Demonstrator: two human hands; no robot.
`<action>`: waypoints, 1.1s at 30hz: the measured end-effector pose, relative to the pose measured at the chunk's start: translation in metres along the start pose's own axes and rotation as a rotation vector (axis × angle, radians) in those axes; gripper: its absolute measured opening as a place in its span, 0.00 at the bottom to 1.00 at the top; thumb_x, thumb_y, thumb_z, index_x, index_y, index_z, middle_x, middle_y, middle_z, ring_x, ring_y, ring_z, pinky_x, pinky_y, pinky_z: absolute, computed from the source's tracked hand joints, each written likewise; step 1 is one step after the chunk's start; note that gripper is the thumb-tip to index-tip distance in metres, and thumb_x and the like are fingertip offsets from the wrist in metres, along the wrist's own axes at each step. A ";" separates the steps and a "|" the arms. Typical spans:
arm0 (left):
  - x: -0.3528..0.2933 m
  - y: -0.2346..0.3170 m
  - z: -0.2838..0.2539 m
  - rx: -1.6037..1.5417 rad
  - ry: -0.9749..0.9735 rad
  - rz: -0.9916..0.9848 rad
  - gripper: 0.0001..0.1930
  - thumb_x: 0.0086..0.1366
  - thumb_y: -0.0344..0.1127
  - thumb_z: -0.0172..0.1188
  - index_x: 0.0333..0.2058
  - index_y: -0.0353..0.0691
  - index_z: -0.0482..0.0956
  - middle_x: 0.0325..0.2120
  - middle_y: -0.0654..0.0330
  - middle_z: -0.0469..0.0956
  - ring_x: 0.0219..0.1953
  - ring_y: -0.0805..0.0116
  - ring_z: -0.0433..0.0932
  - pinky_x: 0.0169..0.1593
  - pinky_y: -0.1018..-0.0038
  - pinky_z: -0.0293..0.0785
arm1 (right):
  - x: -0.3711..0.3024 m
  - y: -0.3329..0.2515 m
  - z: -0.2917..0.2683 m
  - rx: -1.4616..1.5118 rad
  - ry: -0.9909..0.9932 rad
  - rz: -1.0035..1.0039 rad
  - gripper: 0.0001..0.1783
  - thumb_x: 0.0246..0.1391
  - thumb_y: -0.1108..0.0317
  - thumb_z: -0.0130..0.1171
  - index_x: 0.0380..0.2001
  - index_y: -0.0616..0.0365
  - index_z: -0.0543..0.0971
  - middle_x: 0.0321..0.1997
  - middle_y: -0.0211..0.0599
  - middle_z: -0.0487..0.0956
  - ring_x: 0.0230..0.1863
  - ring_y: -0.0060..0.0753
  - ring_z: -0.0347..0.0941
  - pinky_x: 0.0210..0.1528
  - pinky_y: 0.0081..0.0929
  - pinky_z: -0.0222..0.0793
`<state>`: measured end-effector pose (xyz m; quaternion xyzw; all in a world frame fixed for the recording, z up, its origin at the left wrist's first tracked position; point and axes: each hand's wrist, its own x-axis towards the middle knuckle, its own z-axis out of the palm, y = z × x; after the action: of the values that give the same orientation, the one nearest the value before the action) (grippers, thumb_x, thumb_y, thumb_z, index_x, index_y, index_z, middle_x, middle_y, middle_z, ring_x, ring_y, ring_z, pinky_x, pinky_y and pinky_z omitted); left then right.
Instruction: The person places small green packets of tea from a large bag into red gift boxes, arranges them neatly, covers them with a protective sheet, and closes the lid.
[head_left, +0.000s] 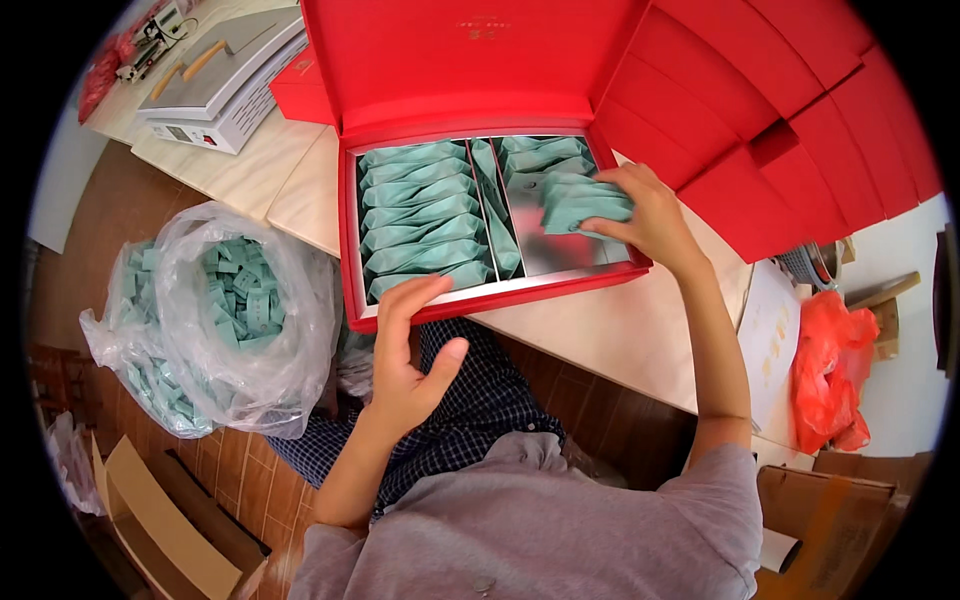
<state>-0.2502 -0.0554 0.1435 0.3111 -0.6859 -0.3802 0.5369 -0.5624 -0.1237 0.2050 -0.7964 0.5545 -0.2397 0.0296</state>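
An open red gift box (470,308) lies before me on the table, its lid raised at the back. Its left compartment holds a row of pale green sachets (420,222). More sachets stand on edge in a narrow middle slot, and a few lie at the back of the right compartment. Pinched between the thumb and fingers of my right hand (645,215) is a small stack of green sachets (583,203), held over the right compartment, whose silvery bottom shows in front. My left hand (410,360) is at the box's front edge, fingers and thumb apart, holding nothing.
To the left stands a clear plastic bag (310,370) full of green sachets. A grey-lidded machine (220,85) with a wooden handle sits at the back left. Stacked red boxes (740,110) fill the right. An orange-red plastic bag (835,370) lies right; cardboard boxes (165,520) stand low.
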 end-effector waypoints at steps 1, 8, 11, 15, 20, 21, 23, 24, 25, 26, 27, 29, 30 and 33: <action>0.000 -0.001 0.002 0.002 -0.003 -0.003 0.25 0.57 0.30 0.61 0.53 0.33 0.67 0.50 0.50 0.66 0.54 0.56 0.65 0.59 0.65 0.58 | 0.005 0.012 0.012 -0.109 -0.053 -0.052 0.33 0.35 0.54 0.72 0.46 0.56 0.75 0.45 0.44 0.74 0.46 0.44 0.69 0.49 0.36 0.67; -0.006 -0.003 -0.002 -0.062 0.027 -0.022 0.16 0.60 0.23 0.55 0.48 0.31 0.70 0.46 0.51 0.68 0.49 0.63 0.69 0.54 0.72 0.65 | 0.029 0.030 0.069 -0.328 -0.149 -0.175 0.59 0.32 0.49 0.73 0.67 0.48 0.53 0.67 0.51 0.55 0.68 0.49 0.51 0.68 0.41 0.49; -0.009 -0.002 -0.003 -0.050 0.037 0.002 0.13 0.60 0.23 0.55 0.45 0.31 0.71 0.44 0.51 0.69 0.47 0.63 0.71 0.52 0.72 0.67 | 0.027 0.027 0.061 -0.200 -0.226 -0.104 0.61 0.31 0.50 0.74 0.67 0.52 0.51 0.70 0.51 0.50 0.69 0.51 0.48 0.69 0.41 0.47; -0.007 -0.002 -0.001 -0.025 0.065 0.019 0.10 0.60 0.24 0.55 0.41 0.32 0.74 0.39 0.52 0.72 0.44 0.62 0.72 0.49 0.72 0.69 | 0.012 0.031 0.039 -0.200 -0.206 -0.099 0.61 0.30 0.52 0.74 0.66 0.56 0.52 0.69 0.53 0.52 0.69 0.52 0.49 0.69 0.41 0.47; -0.012 -0.008 -0.013 0.022 0.188 0.028 0.07 0.61 0.24 0.54 0.39 0.32 0.74 0.37 0.52 0.73 0.42 0.61 0.73 0.49 0.71 0.68 | -0.010 0.018 -0.003 -0.276 -0.071 0.087 0.51 0.36 0.61 0.72 0.63 0.61 0.58 0.65 0.51 0.60 0.68 0.53 0.51 0.67 0.41 0.51; -0.014 -0.010 -0.020 0.006 0.239 0.013 0.07 0.62 0.25 0.53 0.38 0.33 0.74 0.38 0.52 0.73 0.43 0.62 0.73 0.49 0.70 0.68 | -0.015 0.014 -0.004 -0.323 0.029 0.072 0.44 0.40 0.66 0.69 0.61 0.62 0.61 0.62 0.48 0.64 0.65 0.54 0.55 0.64 0.43 0.54; -0.028 -0.019 -0.046 0.052 0.364 -0.034 0.06 0.62 0.25 0.52 0.38 0.33 0.74 0.38 0.53 0.73 0.43 0.63 0.72 0.50 0.71 0.67 | -0.012 -0.028 0.003 -0.298 0.195 -0.016 0.37 0.42 0.72 0.66 0.58 0.62 0.66 0.56 0.47 0.68 0.60 0.53 0.61 0.59 0.43 0.58; -0.038 -0.026 -0.064 0.111 0.432 -0.060 0.06 0.63 0.24 0.51 0.38 0.33 0.74 0.38 0.53 0.73 0.43 0.63 0.72 0.51 0.71 0.67 | -0.010 -0.060 0.013 -0.193 0.307 -0.068 0.28 0.43 0.77 0.63 0.51 0.63 0.71 0.48 0.48 0.73 0.51 0.51 0.66 0.53 0.40 0.62; -0.049 -0.030 -0.082 0.166 0.518 -0.116 0.06 0.63 0.23 0.51 0.38 0.33 0.74 0.38 0.53 0.73 0.43 0.63 0.72 0.51 0.72 0.66 | -0.014 -0.085 0.034 -0.040 0.406 -0.131 0.23 0.43 0.80 0.61 0.47 0.63 0.74 0.42 0.46 0.75 0.43 0.49 0.70 0.46 0.37 0.65; -0.052 -0.044 -0.088 0.185 0.565 -0.152 0.07 0.63 0.24 0.52 0.39 0.33 0.75 0.38 0.54 0.74 0.43 0.64 0.72 0.51 0.72 0.66 | -0.031 -0.111 0.039 0.046 0.457 -0.069 0.16 0.46 0.81 0.58 0.42 0.65 0.75 0.36 0.46 0.77 0.37 0.47 0.72 0.43 0.35 0.66; -0.056 -0.059 -0.099 0.231 0.598 -0.154 0.08 0.62 0.24 0.53 0.40 0.34 0.75 0.39 0.55 0.74 0.44 0.65 0.72 0.50 0.73 0.66 | -0.041 -0.137 0.059 0.214 0.506 -0.065 0.11 0.48 0.81 0.55 0.37 0.66 0.75 0.31 0.46 0.77 0.33 0.44 0.72 0.40 0.35 0.67; -0.052 -0.075 -0.115 0.284 0.628 -0.254 0.11 0.61 0.25 0.54 0.43 0.36 0.75 0.42 0.56 0.74 0.46 0.64 0.72 0.49 0.72 0.67 | -0.042 -0.189 0.111 0.635 0.463 -0.207 0.09 0.46 0.83 0.53 0.33 0.64 0.77 0.27 0.44 0.77 0.30 0.39 0.73 0.36 0.33 0.69; -0.061 -0.085 -0.132 0.378 0.610 -0.317 0.13 0.61 0.26 0.54 0.45 0.37 0.74 0.44 0.54 0.73 0.47 0.61 0.72 0.50 0.71 0.67 | -0.031 -0.217 0.135 0.720 0.310 -0.251 0.12 0.43 0.84 0.55 0.34 0.64 0.78 0.29 0.44 0.77 0.30 0.40 0.74 0.36 0.32 0.70; -0.095 -0.109 -0.179 0.760 0.629 -0.401 0.15 0.61 0.31 0.55 0.47 0.36 0.73 0.44 0.51 0.73 0.51 0.56 0.69 0.56 0.63 0.63 | 0.005 -0.295 0.212 0.934 0.010 -0.349 0.11 0.45 0.84 0.55 0.34 0.64 0.77 0.33 0.46 0.77 0.36 0.46 0.74 0.39 0.33 0.70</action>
<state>-0.0517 -0.0658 0.0267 0.7077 -0.5080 -0.0884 0.4830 -0.2169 -0.0618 0.1120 -0.7777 0.2465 -0.4676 0.3401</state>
